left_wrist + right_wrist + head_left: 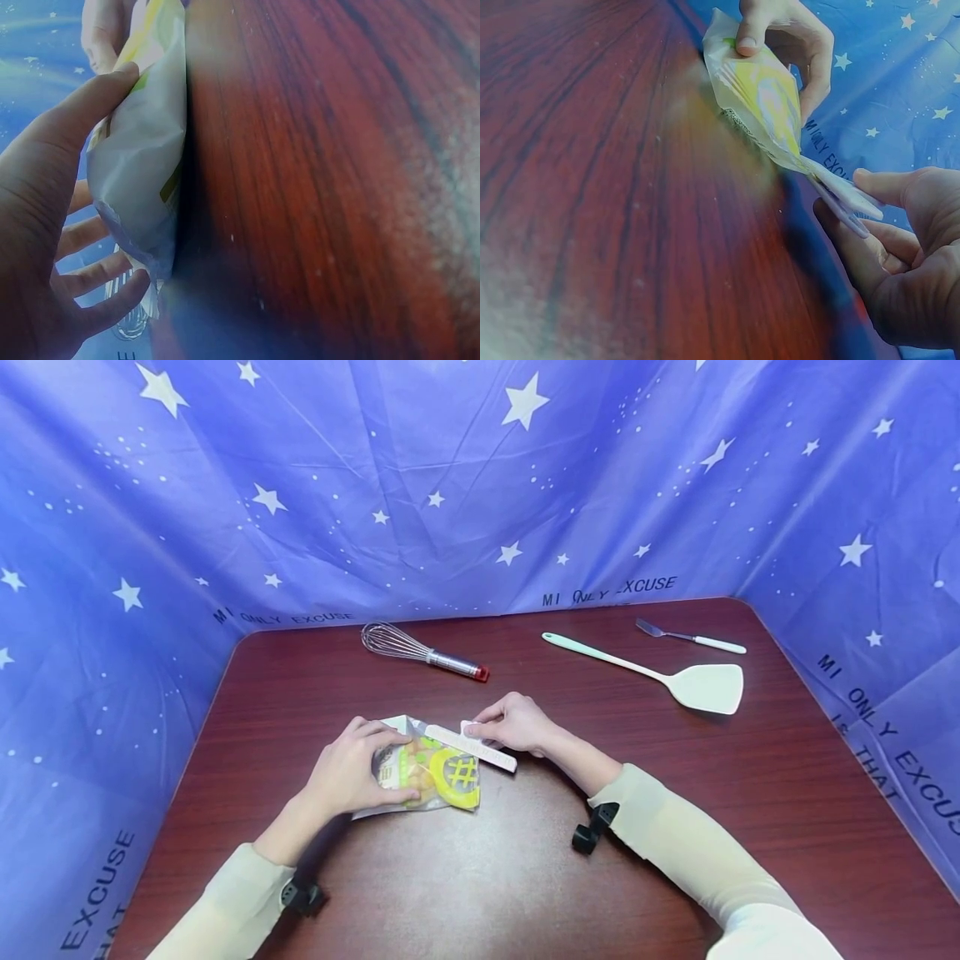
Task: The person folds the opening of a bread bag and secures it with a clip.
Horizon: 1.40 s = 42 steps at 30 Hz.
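Note:
A food bag (pixel 420 774) with yellow and green print and a clear window lies on the table. My left hand (pixel 347 770) holds it by its left part, the thumb along the near side and the fingers over the far side. Across the bag's far right edge runs a long pale bag clip (pixel 491 755). My right hand (pixel 522 725) pinches this clip between thumb and fingers. In the right wrist view the clip (pixel 847 201) has its two bars slightly apart at the end by my fingers. The left wrist view shows the bag's white underside (pixel 146 142).
Behind the bag lies a wire whisk (pixel 423 652) with a red handle end. A pale green spatula (pixel 701 687) rests at the right, and a small fork-like tool (pixel 693 637) with a white handle lies beyond it. A blue star-printed curtain (pixel 450 485) surrounds the dark wooden table (pixel 465 893).

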{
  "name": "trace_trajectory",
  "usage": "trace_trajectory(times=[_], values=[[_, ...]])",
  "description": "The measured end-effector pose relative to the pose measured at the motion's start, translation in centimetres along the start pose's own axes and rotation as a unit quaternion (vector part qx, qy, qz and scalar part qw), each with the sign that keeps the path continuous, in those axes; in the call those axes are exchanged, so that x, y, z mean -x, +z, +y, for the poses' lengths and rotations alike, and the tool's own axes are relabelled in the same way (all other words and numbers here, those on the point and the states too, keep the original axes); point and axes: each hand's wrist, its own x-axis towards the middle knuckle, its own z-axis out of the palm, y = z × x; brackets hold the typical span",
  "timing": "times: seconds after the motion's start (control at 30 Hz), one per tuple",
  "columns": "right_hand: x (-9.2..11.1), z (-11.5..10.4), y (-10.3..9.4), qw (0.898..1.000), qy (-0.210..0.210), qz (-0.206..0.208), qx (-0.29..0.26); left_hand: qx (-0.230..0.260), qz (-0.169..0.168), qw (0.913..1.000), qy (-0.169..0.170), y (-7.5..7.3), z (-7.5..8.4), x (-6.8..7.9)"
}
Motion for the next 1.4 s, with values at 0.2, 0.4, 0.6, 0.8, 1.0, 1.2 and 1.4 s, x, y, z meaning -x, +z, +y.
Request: trace_trajectory(times=[0.2,0.4,0.6,0.8,1.0,1.2,1.4], values=[[-0.3,-0.1,0.5,1.000,0.002,-0.006,-0.012,0.004,-0.008,0.9999,-0.006,-0.1,0.0,0.2],[-0.3,-0.2,0.8,1.000,0.001,-0.003,-0.012,0.004,-0.003,1.0000,-0.006,-0.1,-0.1,0.4],[-0.5,-0.3,0.8,1.000,0.005,-0.004,-0.011,0.005,-0.002,1.0000,-0.003,0.0,0.0,0.3],[-0.8,-0.3,0.8,1.000,0.008,-0.005,-0.005,0.007,-0.005,1.0000,-0.004,0.0,0.0,0.2],[-1.1,-0.5,0.9,1.000,0.009,-0.003,0.000,0.009,-0.008,0.9999,-0.002,0.1,0.0,0.0],[-1.2,-0.7,0.9,1.000,-0.003,0.001,0.009,0.010,-0.008,0.9999,-0.002,0.2,0.0,-0.1],[-1.3,-0.9,0.9,1.000,-0.008,0.005,0.020,0.010,-0.009,0.9999,-0.002,0.0,0.0,-0.2]])
